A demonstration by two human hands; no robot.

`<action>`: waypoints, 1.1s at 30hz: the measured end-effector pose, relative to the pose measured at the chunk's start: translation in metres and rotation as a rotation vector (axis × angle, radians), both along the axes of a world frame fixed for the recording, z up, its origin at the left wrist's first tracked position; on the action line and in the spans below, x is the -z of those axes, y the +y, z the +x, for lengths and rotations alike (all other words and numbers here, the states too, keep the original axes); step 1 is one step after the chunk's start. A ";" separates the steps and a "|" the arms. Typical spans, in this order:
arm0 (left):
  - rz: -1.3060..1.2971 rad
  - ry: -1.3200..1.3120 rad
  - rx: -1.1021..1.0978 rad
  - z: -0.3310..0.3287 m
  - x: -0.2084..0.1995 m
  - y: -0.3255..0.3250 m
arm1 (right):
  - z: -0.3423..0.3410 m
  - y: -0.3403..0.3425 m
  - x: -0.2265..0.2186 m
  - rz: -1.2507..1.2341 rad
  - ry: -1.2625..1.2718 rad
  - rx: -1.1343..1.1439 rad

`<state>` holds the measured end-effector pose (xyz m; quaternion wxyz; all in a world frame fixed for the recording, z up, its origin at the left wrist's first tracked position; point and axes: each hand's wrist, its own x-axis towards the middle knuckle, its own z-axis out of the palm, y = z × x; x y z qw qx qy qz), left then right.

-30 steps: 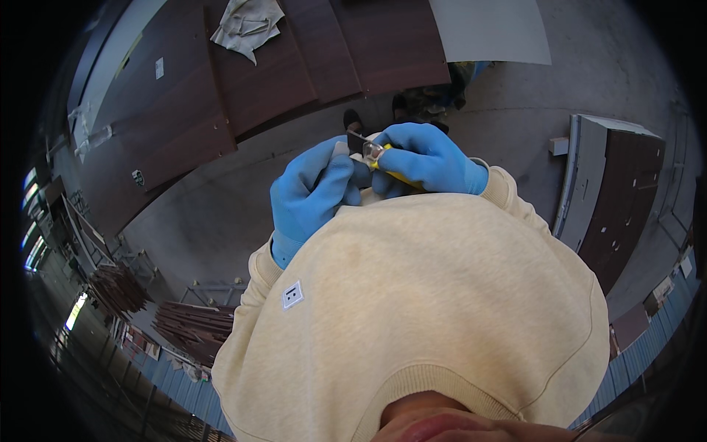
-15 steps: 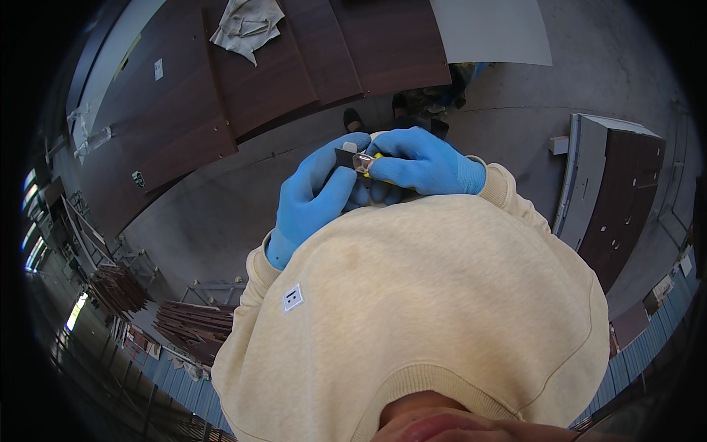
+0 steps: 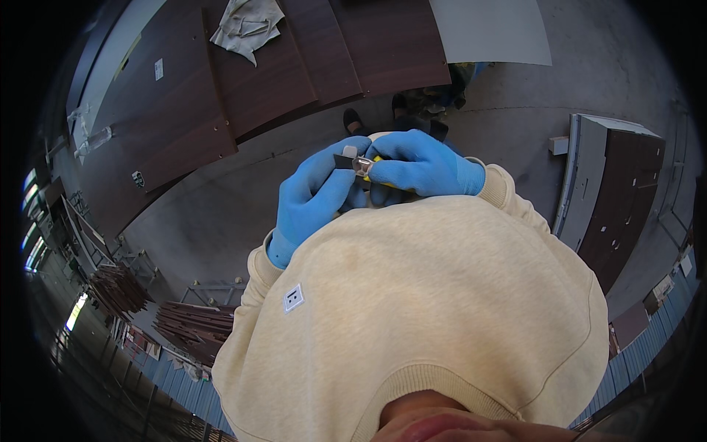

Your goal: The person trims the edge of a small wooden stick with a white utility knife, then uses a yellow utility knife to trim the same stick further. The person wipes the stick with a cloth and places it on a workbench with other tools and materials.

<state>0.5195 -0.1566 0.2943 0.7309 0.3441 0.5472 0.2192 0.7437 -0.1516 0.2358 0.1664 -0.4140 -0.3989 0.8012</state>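
Observation:
Close in front of my chest, my right hand (image 3: 423,160) in a blue glove is closed around the yellow handle of a utility knife (image 3: 363,166). The knife's metal blade holder and dark blade stick out to the left. My left hand (image 3: 313,193), gloved in blue too, curls round the blade end with thumb and index finger on either side. A small pale piece (image 3: 350,152) shows between those fingers, just beyond the blade; its kind is unclear. The lower fingers of both hands are partly hidden.
Dark brown panels (image 3: 265,88) lie ahead, with a crumpled pale cloth (image 3: 247,28) on top. A white board (image 3: 490,29) adjoins them. At right stands a stack of panels (image 3: 615,191). Bundled brown strips (image 3: 193,324) are at left, and a clear bottle (image 3: 94,140) lies far left.
The blade and its metal holder have shifted very slightly between my fingers, and the fingers beneath have moved a little. Both hands stay in nearly the same place.

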 end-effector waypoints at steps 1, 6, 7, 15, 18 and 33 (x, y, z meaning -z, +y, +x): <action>0.021 -0.006 0.003 -0.002 0.002 -0.001 | 0.000 -0.001 0.000 0.002 0.010 0.004; 0.048 -0.025 -0.046 -0.002 0.006 -0.007 | 0.000 -0.006 0.003 0.031 0.014 0.020; 0.056 -0.037 -0.054 -0.002 0.007 -0.008 | 0.000 -0.005 0.002 0.036 0.007 0.011; 0.107 -0.016 -0.034 -0.003 0.006 -0.014 | 0.004 -0.006 0.006 0.062 -0.026 -0.064; 0.112 -0.031 -0.045 -0.002 0.005 -0.015 | 0.004 -0.006 0.005 0.079 -0.032 -0.080; 0.236 0.088 -0.009 0.000 0.004 -0.020 | 0.004 -0.012 0.000 0.059 -0.019 -0.029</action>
